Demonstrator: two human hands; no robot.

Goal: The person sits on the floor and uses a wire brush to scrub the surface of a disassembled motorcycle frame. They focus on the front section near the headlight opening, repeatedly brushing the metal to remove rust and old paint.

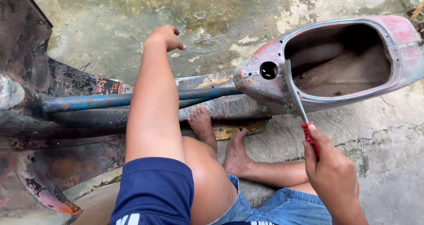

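The right hand (332, 172) was clamped around the red ribbed handle of a long metal screwdriver (297, 96), whose shaft ran up to the rim of the rusted, pink-and-grey scooter body shell (399, 35). The shell lay on its side on the stained concrete floor (247, 13), its open compartment facing up. The left hand (165, 36) was loosely curled and held nothing, hanging above the floor beyond the blue steel frame tube (97, 100).

Risk, as judged from this position: the tip bore on a curved, corroded edge, so it could slip off under load. Only one hand steadied the tool and none held the shell, which could shift. Two bare feet (221, 141) rested against the rusty footboard, just below the tool, exposed to a slipped tip or sharp flaking metal.
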